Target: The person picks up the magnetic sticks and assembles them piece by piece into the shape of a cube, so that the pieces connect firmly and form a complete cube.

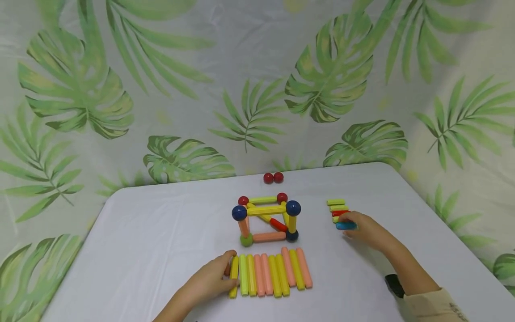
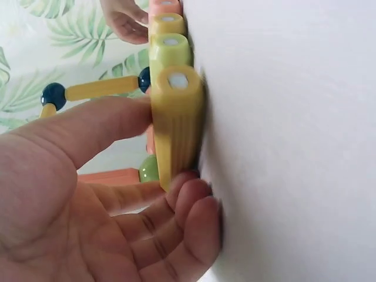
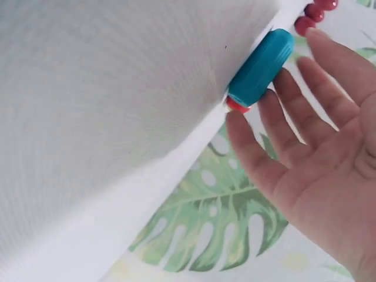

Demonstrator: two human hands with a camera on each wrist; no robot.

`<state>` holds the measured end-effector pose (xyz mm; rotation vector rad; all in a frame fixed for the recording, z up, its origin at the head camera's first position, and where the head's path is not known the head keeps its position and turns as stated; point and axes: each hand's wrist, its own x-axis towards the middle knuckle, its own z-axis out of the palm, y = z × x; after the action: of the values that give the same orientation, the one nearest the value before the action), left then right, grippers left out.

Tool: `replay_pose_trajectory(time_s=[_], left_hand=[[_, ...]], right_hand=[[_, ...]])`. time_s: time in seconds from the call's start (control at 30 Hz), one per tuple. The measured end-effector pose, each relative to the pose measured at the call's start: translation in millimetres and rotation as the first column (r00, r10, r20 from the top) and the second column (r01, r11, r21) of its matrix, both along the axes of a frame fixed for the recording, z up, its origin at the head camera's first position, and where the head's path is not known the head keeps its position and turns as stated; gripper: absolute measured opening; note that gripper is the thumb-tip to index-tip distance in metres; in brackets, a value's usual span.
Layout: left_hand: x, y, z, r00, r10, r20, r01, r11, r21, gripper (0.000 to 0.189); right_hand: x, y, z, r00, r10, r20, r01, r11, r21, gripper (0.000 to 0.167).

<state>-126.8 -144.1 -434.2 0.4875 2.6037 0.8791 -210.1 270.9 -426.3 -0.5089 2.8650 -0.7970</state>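
My left hand (image 1: 211,275) is at the left end of a row of magnetic sticks. Its thumb and fingers pinch the outermost yellow stick (image 2: 176,126) near its two ends. Pink, yellow and light green sticks (image 1: 268,275) lie side by side to its right. My right hand (image 1: 364,228) reaches the short blue stick (image 3: 261,67), fingers extended and fingertips along its side. Beyond the blue stick are a short red stick (image 1: 339,213) and short light green sticks (image 1: 335,202), partly hidden by the hand.
A frame of sticks and balls stands mid-table, with blue balls (image 1: 293,208), a green ball (image 1: 246,239) and a pink stick (image 1: 269,237) in it. Two red balls (image 1: 273,178) lie near the back edge of the white table (image 1: 161,232). Leaf-patterned cloth (image 1: 249,80) hangs behind.
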Motion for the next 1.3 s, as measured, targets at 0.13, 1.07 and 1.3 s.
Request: replay_pose_trajectory(time_s=[0.13, 1.07, 1.3], left_hand=[[2.8, 3.2, 1.4, 0.999, 0.043, 0.033, -0.042, 0.999, -0.018, 0.065], [-7.4, -16.5, 12.9, 0.972, 0.098, -0.214, -0.08, 0.993, 0.09, 0.034], [-8.2, -17.0, 12.2, 0.965, 0.091, -0.245, -0.065, 0.992, 0.111, 0.035]], right_hand=[[-0.2, 0.1, -3.4, 1.0, 0.012, -0.009, -0.011, 0.998, 0.069, 0.03], [34.9, -80.3, 17.0, 0.968, 0.243, -0.064, -0.248, 0.963, -0.105, 0.022], [33.1, -111.9, 12.7, 0.949, 0.276, -0.153, -0.282, 0.959, -0.014, 0.02]])
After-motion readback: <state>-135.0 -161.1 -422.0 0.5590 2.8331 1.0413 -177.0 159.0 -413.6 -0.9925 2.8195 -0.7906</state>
